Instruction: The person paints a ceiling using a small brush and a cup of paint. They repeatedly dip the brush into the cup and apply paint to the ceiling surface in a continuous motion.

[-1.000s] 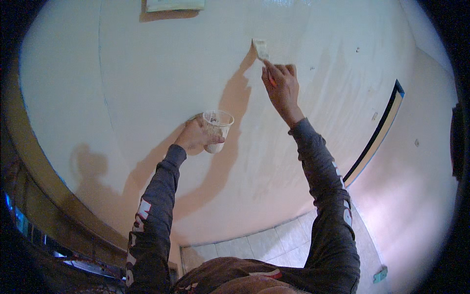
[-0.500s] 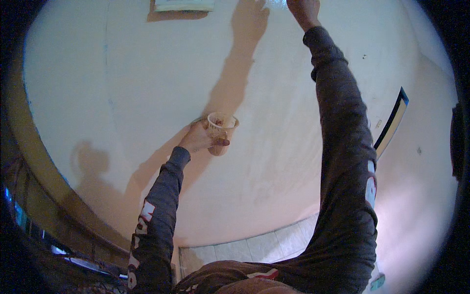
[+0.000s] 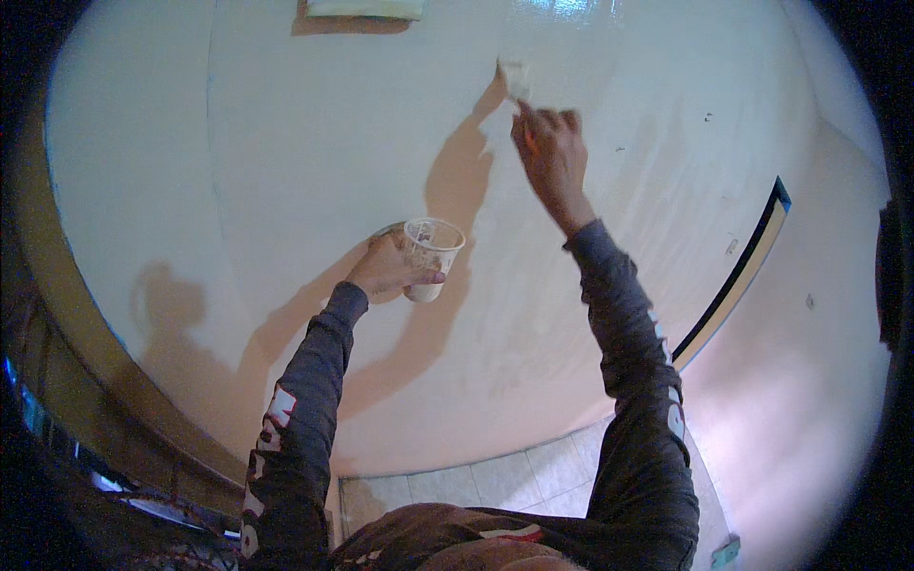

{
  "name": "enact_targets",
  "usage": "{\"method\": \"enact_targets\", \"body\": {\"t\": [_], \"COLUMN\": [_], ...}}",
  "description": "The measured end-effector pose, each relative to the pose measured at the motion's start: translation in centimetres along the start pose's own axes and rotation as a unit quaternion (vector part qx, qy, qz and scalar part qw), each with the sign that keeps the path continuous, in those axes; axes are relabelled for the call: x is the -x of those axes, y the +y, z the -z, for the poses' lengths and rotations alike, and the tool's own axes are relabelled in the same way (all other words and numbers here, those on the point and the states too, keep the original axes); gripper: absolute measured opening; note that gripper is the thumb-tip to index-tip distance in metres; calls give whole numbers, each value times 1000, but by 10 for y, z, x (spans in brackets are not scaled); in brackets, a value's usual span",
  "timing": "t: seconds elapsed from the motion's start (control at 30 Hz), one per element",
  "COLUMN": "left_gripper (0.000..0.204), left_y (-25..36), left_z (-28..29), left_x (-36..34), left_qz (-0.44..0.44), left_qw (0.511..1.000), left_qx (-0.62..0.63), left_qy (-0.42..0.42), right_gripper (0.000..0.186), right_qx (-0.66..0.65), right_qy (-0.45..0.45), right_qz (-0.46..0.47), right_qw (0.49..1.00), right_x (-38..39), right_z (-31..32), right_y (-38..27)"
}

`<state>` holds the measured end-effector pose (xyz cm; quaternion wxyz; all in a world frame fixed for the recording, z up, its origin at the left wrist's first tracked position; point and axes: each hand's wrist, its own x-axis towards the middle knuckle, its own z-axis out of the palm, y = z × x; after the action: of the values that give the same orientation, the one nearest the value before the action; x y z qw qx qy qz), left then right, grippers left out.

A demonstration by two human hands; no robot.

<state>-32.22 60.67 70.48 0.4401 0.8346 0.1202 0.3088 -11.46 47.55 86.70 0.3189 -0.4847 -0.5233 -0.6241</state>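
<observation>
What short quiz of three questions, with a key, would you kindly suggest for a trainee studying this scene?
1. Which hand holds the clear plastic cup?
2. True or false: in the view, the cup appears higher than the right hand.
3. What does the right hand hold? a) a paint roller; b) a paintbrush; c) a putty knife.

Key: 1. The left hand. 2. False. 3. b.

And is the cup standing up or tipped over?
Upright, or nearly: the plastic cup has its open mouth at the top and its base below, with the left hand around its side.
</observation>
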Motion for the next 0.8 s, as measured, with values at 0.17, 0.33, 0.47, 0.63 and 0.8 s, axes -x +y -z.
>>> {"method": "enact_targets", "body": {"t": [0.17,0.33,0.47,0.63,0.8], "left_gripper": [81,88,80,80,81], "left_y": [0,-29,-28,-56,-50], "left_z": [-3,-1,-7,-3,-4], "left_x": [1,-9,-14,-28,-19], "left_qz": [-4,-33,-14,-62,-87], "left_qw": [996,999,998,998,995], "left_qx": [-87,-20,-56,-19,43], "left_qy": [30,24,21,-5,-10], "right_gripper": [26,27,26,25,22], "right_qx": [-50,-14,44,28,41], "right_qy": [-42,14,126,132,95], "right_qz": [-6,21,105,45,63], "right_qw": [998,1000,986,990,993], "right_x": [48,-9,-120,-216,-197], "right_z": [17,18,-7,-16,-49], "right_y": [-15,6,56,45,53]}}
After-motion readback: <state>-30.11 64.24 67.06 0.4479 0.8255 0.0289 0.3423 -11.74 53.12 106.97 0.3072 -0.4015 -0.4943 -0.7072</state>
